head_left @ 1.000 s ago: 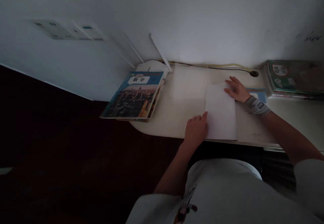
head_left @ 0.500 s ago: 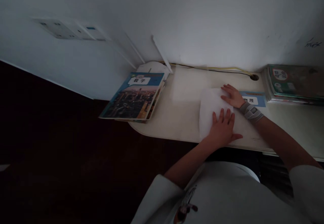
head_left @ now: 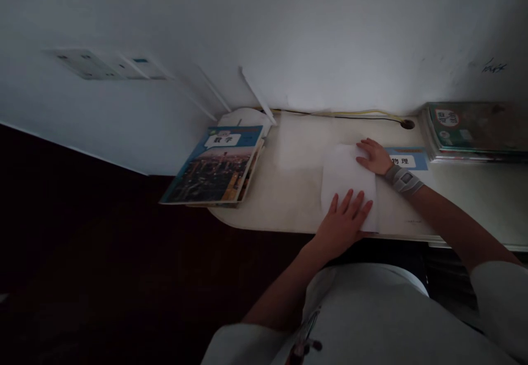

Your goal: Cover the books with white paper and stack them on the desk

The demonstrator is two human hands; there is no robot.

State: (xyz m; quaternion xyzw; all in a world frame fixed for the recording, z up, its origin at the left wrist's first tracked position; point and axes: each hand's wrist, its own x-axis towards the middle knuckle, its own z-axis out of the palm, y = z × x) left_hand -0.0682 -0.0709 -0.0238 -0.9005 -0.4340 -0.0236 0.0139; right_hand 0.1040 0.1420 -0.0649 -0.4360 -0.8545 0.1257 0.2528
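A white sheet of paper (head_left: 344, 175) lies at the left edge of a textbook (head_left: 416, 160) with a blue band and a pale cover. My left hand (head_left: 343, 219), fingers spread, rests on the lower part of the sheet near the desk's front edge. Farther back, my right hand (head_left: 374, 157) lies with its fingers extended over the sheet's upper right, beside the blue band. A grey band (head_left: 406, 181) circles the right wrist. Whether the sheet is folded around the book's cover I cannot tell.
On the left, a mathematics textbook (head_left: 214, 170) tops a small stack overhanging the rounded end of the desk (head_left: 264, 211). A pile of books (head_left: 466, 128) stands at the right. Along the wall, a yellow cable (head_left: 355, 113) runs to a round hole (head_left: 407, 125).
My left hand has slid down the sheet toward the front edge. The right hand stays near the sheet's upper right. The view has shifted slightly.
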